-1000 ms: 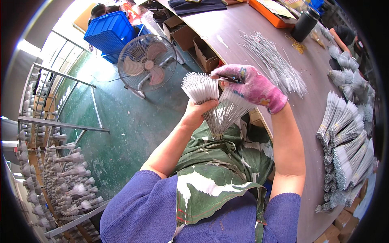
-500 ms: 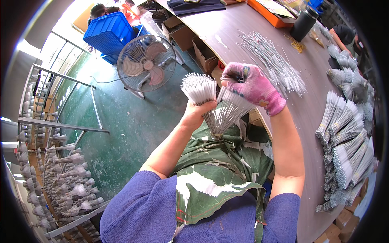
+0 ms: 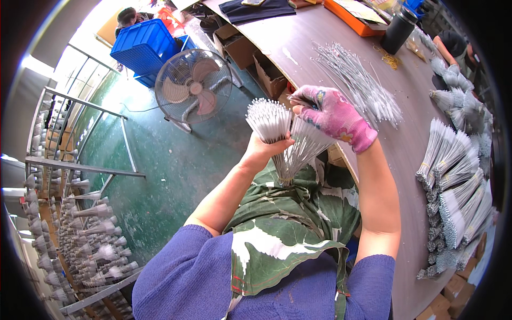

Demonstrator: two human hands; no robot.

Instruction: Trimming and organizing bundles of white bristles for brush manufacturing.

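Observation:
My bare left hand (image 3: 262,151) is wrapped round part of a large bundle of thin wire brushes (image 3: 269,121) with white bristles. Their tips fan upward, and the wire ends gather low over my lap. The rest of the bundle (image 3: 306,137) spreads to the right, outside the left hand's grip. Over that part is my right hand (image 3: 338,116), in a pink flowered glove with bare fingertips. Its thumb and fingers are pinched together beside the white tips; what lies between them is too small to make out.
Loose wire brushes (image 3: 357,82) lie on the table (image 3: 394,154) to the right. Tied brush bundles (image 3: 458,186) are stacked along its far right side. A black bottle (image 3: 399,32) stands at the back. Left are a floor fan (image 3: 194,88), blue crates (image 3: 143,45) and a metal rack (image 3: 85,166).
My left hand and the white-tipped part of the bundle have shifted slightly right, closer to the glove. The right hand's pinched fingertips have moved a little.

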